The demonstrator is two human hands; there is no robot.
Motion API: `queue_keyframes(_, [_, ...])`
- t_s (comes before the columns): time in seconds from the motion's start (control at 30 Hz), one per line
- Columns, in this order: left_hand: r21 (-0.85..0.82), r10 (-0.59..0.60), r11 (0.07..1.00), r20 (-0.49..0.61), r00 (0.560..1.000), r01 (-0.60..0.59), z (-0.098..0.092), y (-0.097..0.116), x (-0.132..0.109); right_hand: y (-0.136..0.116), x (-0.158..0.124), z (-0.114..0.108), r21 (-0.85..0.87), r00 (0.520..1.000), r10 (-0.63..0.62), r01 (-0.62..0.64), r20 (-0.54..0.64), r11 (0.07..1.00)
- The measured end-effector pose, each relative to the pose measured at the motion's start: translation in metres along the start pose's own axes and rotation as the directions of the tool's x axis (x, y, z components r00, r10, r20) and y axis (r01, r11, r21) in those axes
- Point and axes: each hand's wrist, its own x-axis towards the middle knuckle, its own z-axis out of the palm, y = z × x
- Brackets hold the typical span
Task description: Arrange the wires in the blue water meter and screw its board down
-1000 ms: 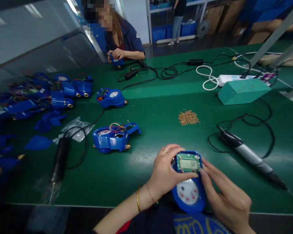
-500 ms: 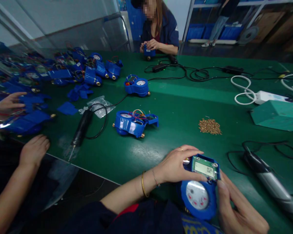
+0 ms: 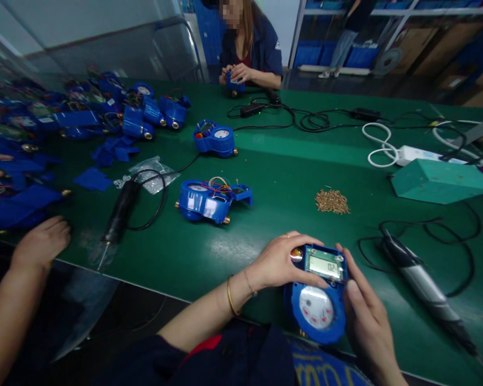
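Observation:
A blue meter with a round white dial and a small lit display showing digits is held at the table's near edge. My left hand grips its upper left side, thumb below the display and fingers over the top edge. My right hand lies along the meter's right side, thumb and fingers against the casing. Farther left, a blue meter with exposed wires rests on the green table. Behind it sits another blue meter. A pile of small brass screws lies beyond my hands.
An electric screwdriver with a black cable lies at right, near a green box and white power strip. Another screwdriver and many blue meters are at left. A co-worker's hand is at left; another person sits opposite.
The view has swung right, so things on the table appear farther left. My right fingers have shifted up along the meter's side. The co-worker's upper hand at left is now partly out of view.

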Motion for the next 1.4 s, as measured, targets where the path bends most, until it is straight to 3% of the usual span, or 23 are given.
queue_keyframes(0.1, [0.006, 0.004, 1.0, -0.008, 1.0, -0.004, 0.001, 0.001, 0.0, -0.003, 0.01, -0.003, 0.054, 0.998, -0.027, 0.024, 0.065, 0.998])
queue_keyframes(0.2, [0.001, 0.006, 1.0, -0.007, 1.0, -0.006, -0.002, 0.0, 0.0, -0.01, 0.021, -0.009, 0.042, 0.996, 0.023, -0.026, 0.088, 0.999])
queue_keyframes(0.4, [-0.203, 0.079, 0.978, 0.138, 0.987, -0.05, -0.013, -0.006, 0.002, -0.021, 0.032, -0.021, -0.017, 0.989, 0.089, -0.088, 0.118, 0.996])
queue_keyframes(0.7, [-0.181, 0.151, 0.975, 0.099, 0.984, -0.131, -0.011, -0.011, 0.003, -0.02, 0.032, -0.022, -0.018, 0.977, 0.11, -0.108, 0.183, 0.994])
queue_keyframes(0.8, [-0.171, 0.11, 0.982, 0.16, 0.981, -0.082, -0.016, -0.012, 0.003, -0.02, 0.031, -0.022, -0.02, 0.977, 0.102, -0.1, 0.189, 0.995])
queue_keyframes(0.97, [-0.184, 0.156, 0.977, 0.273, 0.949, -0.108, -0.024, -0.016, 0.003, -0.021, 0.031, -0.021, -0.012, 0.974, 0.118, -0.118, 0.192, 0.993])
queue_keyframes(1.17, [-0.21, 0.166, 0.97, 0.193, 0.967, -0.125, -0.015, -0.019, 0.003, -0.02, 0.032, -0.021, -0.008, 0.974, 0.123, -0.123, 0.19, 0.992])
queue_keyframes(1.4, [-0.23, 0.084, 0.971, 0.077, 0.993, -0.065, -0.002, -0.017, 0.003, -0.017, 0.03, -0.02, -0.005, 0.969, 0.135, -0.137, 0.206, 0.991])
